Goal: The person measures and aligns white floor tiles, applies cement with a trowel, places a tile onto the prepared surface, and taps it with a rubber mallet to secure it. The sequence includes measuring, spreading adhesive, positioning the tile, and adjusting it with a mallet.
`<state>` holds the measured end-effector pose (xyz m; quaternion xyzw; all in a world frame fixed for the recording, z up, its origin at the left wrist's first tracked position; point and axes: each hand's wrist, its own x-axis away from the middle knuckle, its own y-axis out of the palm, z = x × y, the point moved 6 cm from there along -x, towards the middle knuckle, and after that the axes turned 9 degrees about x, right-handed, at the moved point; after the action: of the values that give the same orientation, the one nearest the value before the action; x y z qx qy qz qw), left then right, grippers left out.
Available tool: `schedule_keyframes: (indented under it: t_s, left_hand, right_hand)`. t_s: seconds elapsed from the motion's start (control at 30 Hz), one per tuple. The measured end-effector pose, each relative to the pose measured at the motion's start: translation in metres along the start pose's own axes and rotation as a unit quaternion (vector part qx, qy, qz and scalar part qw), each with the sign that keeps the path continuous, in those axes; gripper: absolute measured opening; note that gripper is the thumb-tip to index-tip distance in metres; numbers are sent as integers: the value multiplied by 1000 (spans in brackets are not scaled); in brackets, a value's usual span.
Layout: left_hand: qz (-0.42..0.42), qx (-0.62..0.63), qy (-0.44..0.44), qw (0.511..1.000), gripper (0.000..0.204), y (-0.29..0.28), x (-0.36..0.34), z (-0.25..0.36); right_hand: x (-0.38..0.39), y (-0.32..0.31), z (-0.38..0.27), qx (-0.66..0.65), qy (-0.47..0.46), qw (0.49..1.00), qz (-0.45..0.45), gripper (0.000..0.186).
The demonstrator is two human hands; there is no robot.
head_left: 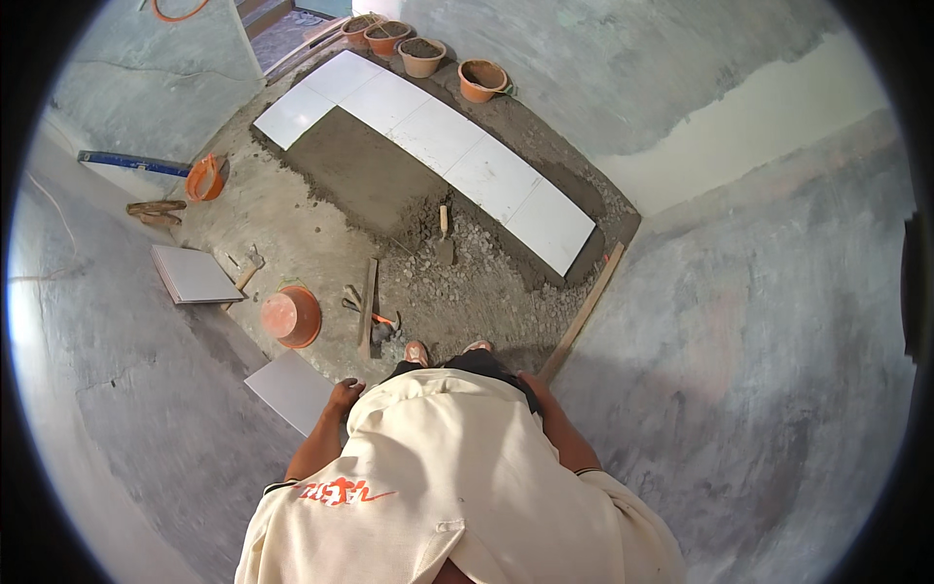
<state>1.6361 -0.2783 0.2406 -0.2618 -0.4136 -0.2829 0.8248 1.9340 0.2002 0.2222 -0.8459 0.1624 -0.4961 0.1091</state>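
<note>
My left hand (pixel 345 392) hangs at my side with its fingers curled in, and nothing shows in it. Just beyond it is a loose white tile (pixel 290 389); the hand overlaps its edge in the picture, and I cannot tell whether they touch. My right hand (pixel 532 382) hangs low by my right thigh, its fingers hidden. Ahead of my feet, a trowel (pixel 445 236) with a wooden handle rests at the edge of the grey mortar bed (pixel 370 170). Several white tiles (pixel 467 161) form an L along the far side of that bed.
Several mortar buckets (pixel 422 58) line the far wall. An orange bucket (pixel 292 316) sits upside down at left, near a tile stack (pixel 197 273), a hammer (pixel 250 268) and a wooden strip (pixel 368 307). A blue level (pixel 133 163) leans farther back. A wooden batten (pixel 582 313) runs along the right wall.
</note>
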Motion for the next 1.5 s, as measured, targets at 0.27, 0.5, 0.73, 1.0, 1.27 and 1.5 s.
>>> schedule_keyframes:
  t_s: [0.27,0.5,0.73,1.0,1.27,1.5]
  left_hand:
    - [43,15,4,999,70,-25,-2,-3]
    - [38,12,-6,999,68,-9,-10,12]
    - [29,-21,21,999,68,-1,-13,12]
    - [31,-74,30,996,69,-7,4,7]
    - [22,-6,3,1000,70,-6,2,7]
    - [-9,13,-4,1000,67,10,-2,28]
  right_hand:
    - [-4,15,-33,-25,-18,999,-10,50]
    - [32,-5,-47,-128,76,989,8,40]
    - [5,-9,-23,-157,22,987,-21,36]
    - [13,1,-25,-183,30,982,-43,35]
    - [14,-4,-23,-100,-8,995,-6,43]
    - [-6,-15,17,11,-40,998,36,52]
